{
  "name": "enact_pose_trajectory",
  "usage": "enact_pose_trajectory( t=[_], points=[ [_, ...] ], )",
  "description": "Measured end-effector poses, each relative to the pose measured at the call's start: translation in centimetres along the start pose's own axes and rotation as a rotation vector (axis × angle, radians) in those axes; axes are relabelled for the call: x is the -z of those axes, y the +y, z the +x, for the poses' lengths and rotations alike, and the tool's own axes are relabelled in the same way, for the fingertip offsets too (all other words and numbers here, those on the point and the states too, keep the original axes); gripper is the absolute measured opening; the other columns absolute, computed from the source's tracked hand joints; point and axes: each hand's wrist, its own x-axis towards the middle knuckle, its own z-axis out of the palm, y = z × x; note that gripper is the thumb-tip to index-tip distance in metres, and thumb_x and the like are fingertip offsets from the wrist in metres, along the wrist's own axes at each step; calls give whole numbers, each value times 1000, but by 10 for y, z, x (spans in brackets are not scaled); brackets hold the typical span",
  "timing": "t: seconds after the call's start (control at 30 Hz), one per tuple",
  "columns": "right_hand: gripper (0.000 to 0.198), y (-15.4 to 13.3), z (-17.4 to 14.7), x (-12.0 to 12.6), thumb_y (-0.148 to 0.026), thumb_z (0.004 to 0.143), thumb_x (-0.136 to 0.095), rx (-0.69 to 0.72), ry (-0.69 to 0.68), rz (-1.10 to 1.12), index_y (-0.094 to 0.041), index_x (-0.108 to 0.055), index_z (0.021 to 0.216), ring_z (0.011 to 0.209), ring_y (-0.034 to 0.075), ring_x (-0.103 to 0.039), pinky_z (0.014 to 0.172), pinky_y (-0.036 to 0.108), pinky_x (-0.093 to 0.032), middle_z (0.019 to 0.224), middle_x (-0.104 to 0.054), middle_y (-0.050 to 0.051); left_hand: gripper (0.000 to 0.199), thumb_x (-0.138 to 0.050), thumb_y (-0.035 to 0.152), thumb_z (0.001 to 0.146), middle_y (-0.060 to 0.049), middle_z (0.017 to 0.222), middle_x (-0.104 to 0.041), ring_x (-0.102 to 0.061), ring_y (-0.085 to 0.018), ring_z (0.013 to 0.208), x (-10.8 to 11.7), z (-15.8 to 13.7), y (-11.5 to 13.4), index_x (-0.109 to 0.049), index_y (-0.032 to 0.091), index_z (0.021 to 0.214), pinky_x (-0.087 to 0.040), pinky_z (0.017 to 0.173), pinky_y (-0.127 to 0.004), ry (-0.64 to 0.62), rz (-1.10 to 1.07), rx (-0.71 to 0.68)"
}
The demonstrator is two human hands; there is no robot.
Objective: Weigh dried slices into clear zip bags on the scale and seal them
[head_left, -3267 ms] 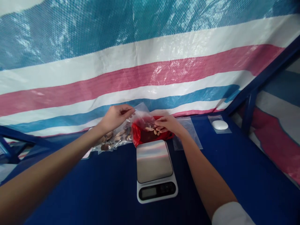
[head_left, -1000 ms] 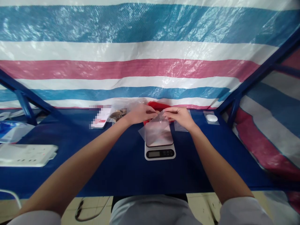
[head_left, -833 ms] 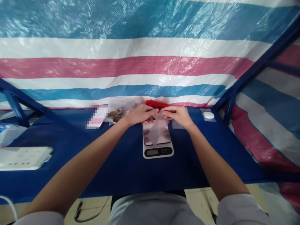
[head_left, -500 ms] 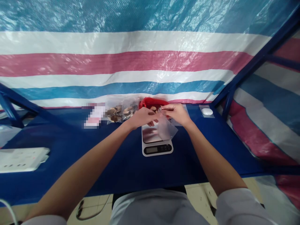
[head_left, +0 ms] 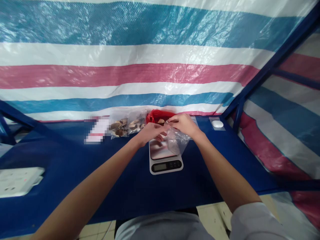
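Note:
A clear plastic bag hangs between my hands, over the right part of a white kitchen scale. My left hand pinches the bag's upper edge from the left, fingers curled above the steel plate. At the top, my right hand grips the same edge between thumb and fingertips. The bag looks limp, and I make out no contents. Just behind my hands sits a red plastic bag, its mouth apart, with pale brown dried slices inside. My hands hide part of it.
Left of the red bag lie clear bags of dried slices, beside a blurred paper. A white oval object rests on a small clear bag at the right. A power strip lies at the left. Striped sheeting hangs behind the blue table.
The clear bag has spread wider between my hands, and its lower part has shifted slightly. My view has tilted up a little, so the table things sit lower.

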Motion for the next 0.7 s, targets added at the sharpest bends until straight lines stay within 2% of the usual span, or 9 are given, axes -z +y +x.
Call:
enact_pose_trajectory(
  t=[0.2,0.33,0.4,0.53,0.7],
  points=[
    [13,-8,4,-5,-24,81,-70,6,60,-30,-23,-83,81,71,21,-70,65,29,-48,82,-79,3,41,-84,49,70,-14,88,-75,-71,-21,70,-2,-2,-9,-76,11,85,-58,67,-33,-55,-81,-48],
    [13,-11,7,-8,-25,79,-71,-43,40,72,-22,-83,83,70,19,-69,62,27,-48,80,-78,3,34,-85,39,71,-10,79,-74,-71,-19,72,0,1,-18,-75,11,88,-58,77,-34,-74,-196,-76],
    [15,-13,8,-10,-28,78,-71,-92,6,145,-21,-82,84,60,16,-65,55,26,-46,71,-75,2,31,-86,35,71,-10,77,-74,-70,-17,72,0,2,-22,-75,11,88,-57,79,-33,-64,-268,-60],
    [18,-14,10,-13,-32,77,-71,-181,-48,287,-19,-82,83,46,11,-55,44,22,-41,55,-65,-1,34,-86,39,73,-12,87,-76,-71,-18,79,-1,-1,-23,-76,11,89,-57,84,-32,-68,-396,-33],
    [13,-14,15,-17,-25,75,-72,-200,-81,299,-21,-83,81,48,11,-58,45,22,-45,59,-69,-1,39,-85,45,72,-14,94,-76,-71,-18,82,-3,-8,-18,-78,12,90,-56,85,-31,-90,-413,-10]
  ],
)
